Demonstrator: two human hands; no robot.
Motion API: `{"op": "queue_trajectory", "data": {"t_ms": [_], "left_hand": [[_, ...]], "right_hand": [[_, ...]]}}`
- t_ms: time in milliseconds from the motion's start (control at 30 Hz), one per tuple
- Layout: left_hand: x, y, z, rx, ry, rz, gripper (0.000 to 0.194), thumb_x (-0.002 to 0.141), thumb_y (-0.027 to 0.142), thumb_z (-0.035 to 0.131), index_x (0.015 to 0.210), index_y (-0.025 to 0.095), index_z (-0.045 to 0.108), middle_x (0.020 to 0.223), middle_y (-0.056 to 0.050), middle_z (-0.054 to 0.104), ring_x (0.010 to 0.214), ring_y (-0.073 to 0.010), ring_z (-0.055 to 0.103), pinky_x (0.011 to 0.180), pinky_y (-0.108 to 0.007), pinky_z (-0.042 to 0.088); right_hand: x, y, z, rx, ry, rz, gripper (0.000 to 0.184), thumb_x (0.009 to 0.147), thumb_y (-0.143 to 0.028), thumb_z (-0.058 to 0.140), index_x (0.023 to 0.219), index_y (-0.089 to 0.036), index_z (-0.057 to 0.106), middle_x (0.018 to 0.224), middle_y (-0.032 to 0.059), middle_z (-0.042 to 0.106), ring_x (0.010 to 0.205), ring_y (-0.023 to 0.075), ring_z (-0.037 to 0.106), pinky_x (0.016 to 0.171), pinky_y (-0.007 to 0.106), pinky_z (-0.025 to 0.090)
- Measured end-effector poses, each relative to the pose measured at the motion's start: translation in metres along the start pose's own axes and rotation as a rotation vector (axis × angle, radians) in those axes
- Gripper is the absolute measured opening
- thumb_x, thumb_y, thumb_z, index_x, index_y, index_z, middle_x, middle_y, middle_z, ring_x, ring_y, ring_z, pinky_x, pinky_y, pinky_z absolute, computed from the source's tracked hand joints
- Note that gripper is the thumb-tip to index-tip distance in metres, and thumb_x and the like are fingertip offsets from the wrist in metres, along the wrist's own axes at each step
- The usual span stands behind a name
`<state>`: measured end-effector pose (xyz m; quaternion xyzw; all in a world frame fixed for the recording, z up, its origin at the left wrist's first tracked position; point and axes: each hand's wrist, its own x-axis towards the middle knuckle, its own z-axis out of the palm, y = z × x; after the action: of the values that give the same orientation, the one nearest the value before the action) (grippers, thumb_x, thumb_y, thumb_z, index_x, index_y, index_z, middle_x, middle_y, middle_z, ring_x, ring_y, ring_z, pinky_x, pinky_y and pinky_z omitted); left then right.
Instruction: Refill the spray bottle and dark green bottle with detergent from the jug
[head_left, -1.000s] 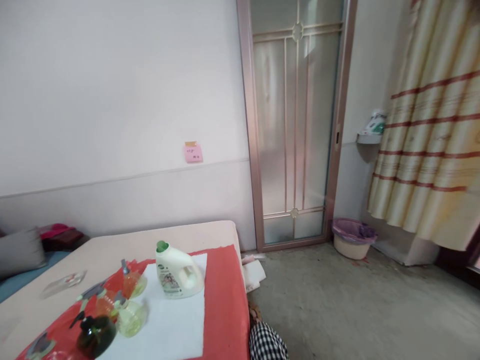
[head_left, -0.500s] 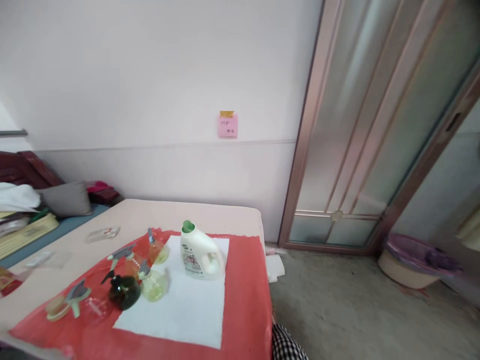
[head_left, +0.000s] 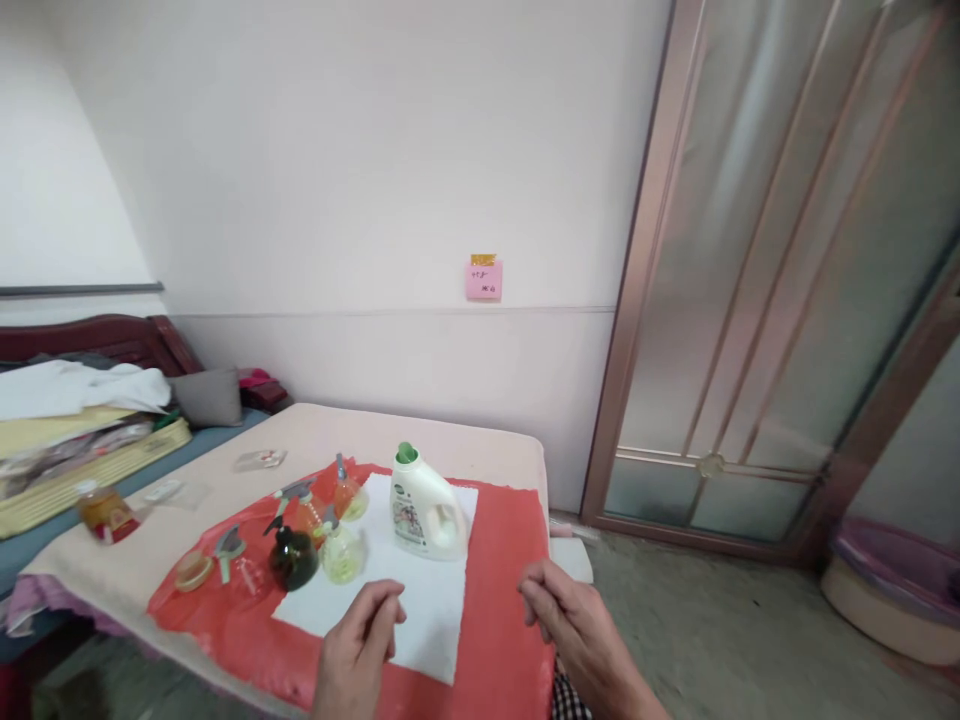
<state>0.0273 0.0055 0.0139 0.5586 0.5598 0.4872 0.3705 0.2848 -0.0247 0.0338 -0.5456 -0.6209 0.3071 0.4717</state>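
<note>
My left hand [head_left: 362, 640] hovers over the front of a white sheet [head_left: 424, 635], its fingers curled in with nothing visible in them. Over the right side of a red cloth [head_left: 504, 590], my right hand [head_left: 566, 612] is likewise loosely closed and appears bare. Beyond both hands stands a white detergent jug [head_left: 425, 512] with a green cap, upright on the sheet. Left of it are a clear round bottle [head_left: 343, 560] with pale yellow liquid, a dark green pump bottle [head_left: 293, 560], an orange-tinted spray bottle [head_left: 347, 497] and a pinkish clear spray bottle [head_left: 246, 580].
A round tan-lidded item [head_left: 193, 570] lies at the cloth's left. Farther left are a bottle of amber liquid [head_left: 107, 512] and a clear plastic packet [head_left: 260, 459]. A bed with folded bedding [head_left: 82, 390] is behind. At right are a sliding door [head_left: 720, 330] and a basin [head_left: 892, 600].
Both my hands have come into view over the table's front. The camera view has turned left, so the bottles and jug appear farther right. The jug and bottles appear to stand as before.
</note>
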Motion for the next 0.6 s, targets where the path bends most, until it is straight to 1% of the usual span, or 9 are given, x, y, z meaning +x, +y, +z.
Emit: {"op": "queue_trajectory", "data": {"t_ms": [67, 100, 133, 200, 267, 300, 367, 467, 600], "left_hand": [[0.003, 0.018, 0.018, -0.066, 0.008, 0.017, 0.045, 0.077, 0.064, 0.05, 0.079, 0.022, 0.063, 0.061, 0.001, 0.056, 0.049, -0.0126, 0.043, 0.047, -0.025, 0.036], [0.005, 0.024, 0.025, -0.059, -0.001, 0.012, 0.049, 0.078, 0.066, 0.046, 0.066, 0.02, 0.058, 0.055, 0.001, 0.051, 0.047, -0.0122, 0.04, 0.046, -0.025, 0.033], [0.008, 0.027, 0.029, -0.046, -0.025, 0.022, 0.055, 0.08, 0.068, 0.041, 0.055, 0.02, 0.052, 0.049, 0.0, 0.047, 0.046, -0.0123, 0.04, 0.046, -0.026, 0.033], [0.015, 0.025, 0.034, -0.023, -0.084, 0.021, 0.064, 0.083, 0.068, 0.031, 0.042, 0.021, 0.041, 0.041, 0.0, 0.038, 0.044, -0.0125, 0.039, 0.049, -0.027, 0.033], [0.021, 0.014, 0.034, -0.043, -0.103, -0.084, 0.068, 0.085, 0.07, 0.021, 0.037, 0.023, 0.033, 0.036, 0.0, 0.032, 0.039, -0.0119, 0.034, 0.047, -0.028, 0.03], [0.023, 0.006, 0.034, -0.058, -0.092, -0.152, 0.068, 0.084, 0.071, 0.018, 0.037, 0.023, 0.03, 0.034, 0.001, 0.03, 0.037, -0.0116, 0.031, 0.045, -0.028, 0.028], [0.024, -0.011, 0.033, -0.071, -0.039, -0.23, 0.068, 0.082, 0.073, 0.018, 0.037, 0.024, 0.029, 0.034, 0.001, 0.029, 0.035, -0.0114, 0.028, 0.043, -0.028, 0.025], [0.017, -0.032, 0.032, -0.052, -0.012, -0.266, 0.069, 0.081, 0.074, 0.021, 0.036, 0.024, 0.032, 0.034, 0.001, 0.03, 0.036, -0.0125, 0.031, 0.045, -0.028, 0.027], [0.009, -0.055, 0.025, 0.002, 0.033, -0.246, 0.069, 0.081, 0.074, 0.022, 0.035, 0.024, 0.034, 0.034, 0.0, 0.033, 0.039, -0.0144, 0.038, 0.052, -0.03, 0.034]], "right_hand": [[0.015, -0.012, 0.014, 0.123, 0.082, -0.001, 0.043, 0.09, -0.053, 0.039, 0.061, -0.022, 0.046, 0.054, -0.0038, 0.045, 0.05, 0.011, 0.041, 0.051, 0.023, 0.032], [0.022, -0.013, 0.022, 0.207, 0.109, 0.029, 0.048, 0.089, -0.057, 0.039, 0.056, -0.021, 0.041, 0.051, -0.0044, 0.041, 0.048, 0.0102, 0.037, 0.049, 0.023, 0.03], [0.03, -0.01, 0.03, 0.293, 0.109, 0.078, 0.053, 0.088, -0.061, 0.039, 0.053, -0.021, 0.037, 0.049, -0.0051, 0.036, 0.046, 0.0093, 0.034, 0.047, 0.023, 0.027], [0.044, 0.002, 0.046, 0.435, 0.077, 0.222, 0.059, 0.085, -0.068, 0.036, 0.048, -0.022, 0.028, 0.042, -0.0073, 0.026, 0.04, 0.0074, 0.024, 0.042, 0.023, 0.019], [0.054, 0.017, 0.058, 0.486, 0.052, 0.314, 0.061, 0.084, -0.072, 0.029, 0.047, -0.024, 0.025, 0.039, -0.0087, 0.02, 0.036, 0.0067, 0.018, 0.038, 0.023, 0.013], [0.056, 0.025, 0.062, 0.495, 0.046, 0.348, 0.062, 0.084, -0.073, 0.028, 0.047, -0.024, 0.024, 0.037, -0.009, 0.019, 0.034, 0.0066, 0.016, 0.037, 0.022, 0.012], [0.056, 0.037, 0.066, 0.507, 0.043, 0.398, 0.062, 0.083, -0.074, 0.028, 0.047, -0.024, 0.025, 0.037, -0.0092, 0.02, 0.033, 0.0065, 0.017, 0.037, 0.022, 0.011], [0.048, 0.051, 0.067, 0.49, 0.045, 0.429, 0.062, 0.081, -0.075, 0.031, 0.048, -0.023, 0.026, 0.038, -0.0091, 0.021, 0.033, 0.0066, 0.019, 0.037, 0.022, 0.012], [0.036, 0.072, 0.067, 0.406, 0.06, 0.454, 0.062, 0.079, -0.076, 0.032, 0.045, -0.024, 0.025, 0.037, -0.0081, 0.023, 0.033, 0.0071, 0.021, 0.037, 0.022, 0.015]]}}
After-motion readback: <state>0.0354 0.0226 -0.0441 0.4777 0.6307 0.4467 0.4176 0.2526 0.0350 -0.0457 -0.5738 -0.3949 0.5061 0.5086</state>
